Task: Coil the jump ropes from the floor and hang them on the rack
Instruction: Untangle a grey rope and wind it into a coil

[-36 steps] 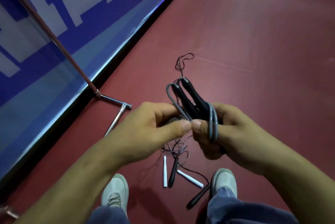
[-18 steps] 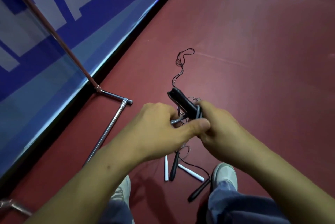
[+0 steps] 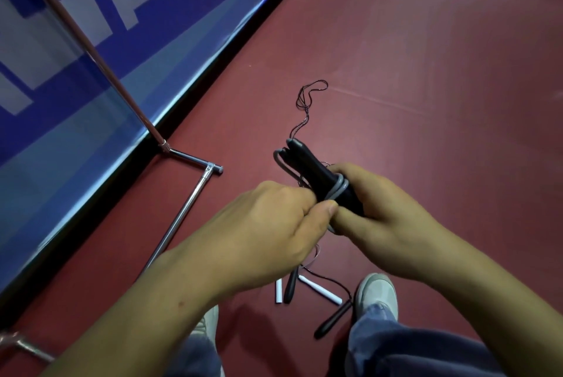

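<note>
Wrapping a jump rope, ready for hanging

At 6 o'clock, more ropes (image 3: 320,289) lie loose on the floor (image 3: 426,87) between the shoes (image 3: 377,294). Just beyond, the right hand (image 3: 380,209) has its grip closed round the black handles of the jump rope (image 3: 307,163), and the left hand (image 3: 268,224) pinches the grey cord (image 3: 336,189) wound round them. The cord looks light, limp and springy, so it is best held at the wraps. The rack (image 3: 182,215) stands at 9 o'clock by the wall (image 3: 91,26). Open floor runs from 12 to 3.

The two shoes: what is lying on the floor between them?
The head view shows jump-rope handles lying between the left shoe and the right shoe: two white handles and two black handles.
</note>
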